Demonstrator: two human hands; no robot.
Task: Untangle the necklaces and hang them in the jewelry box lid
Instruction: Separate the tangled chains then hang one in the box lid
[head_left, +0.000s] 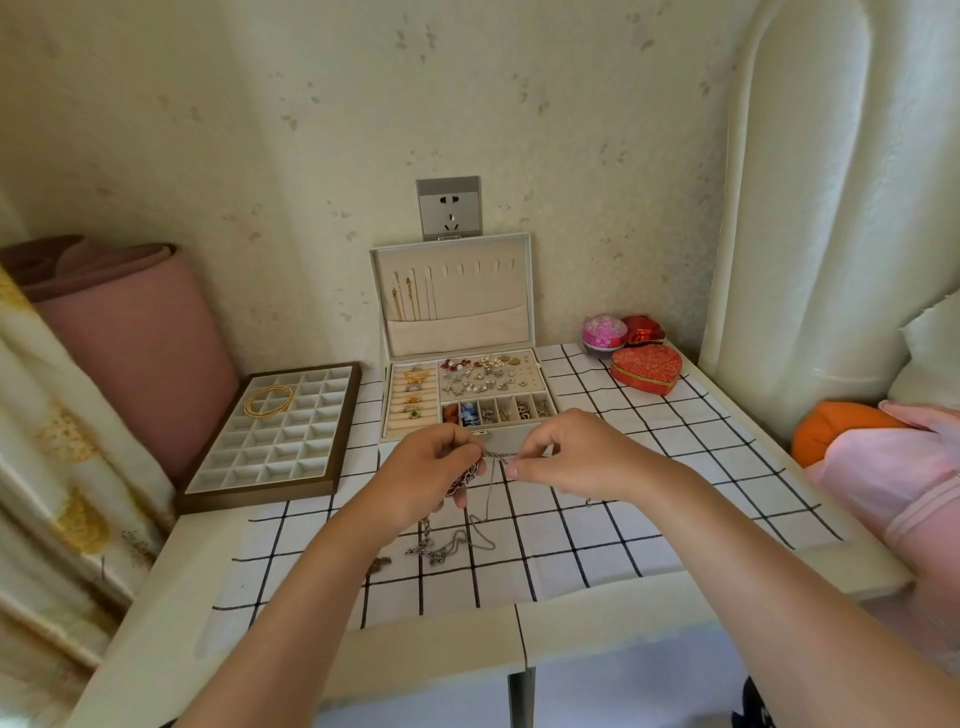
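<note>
A cream jewelry box (470, 434) stands open against the wall, its lid (519, 270) upright with a row of hooks. Two gold necklaces (404, 301) hang from the lid's left hooks. Just in front of the box, my left hand (426, 470) grips a bunch of tangled silver chains with a dark red piece. My right hand (566, 452) pinches a thin silver chain stretched between both hands. The tangled chains (447, 543) trail down from my hands onto the checked cloth (649, 519).
A brown tray (270, 499) with white compartments and a gold chain sits to the left. A red heart-shaped box (645, 370), a pink round box (604, 332) and a small red box (643, 329) stand back right. Bedding lies on the right, a pink rolled mat on the left.
</note>
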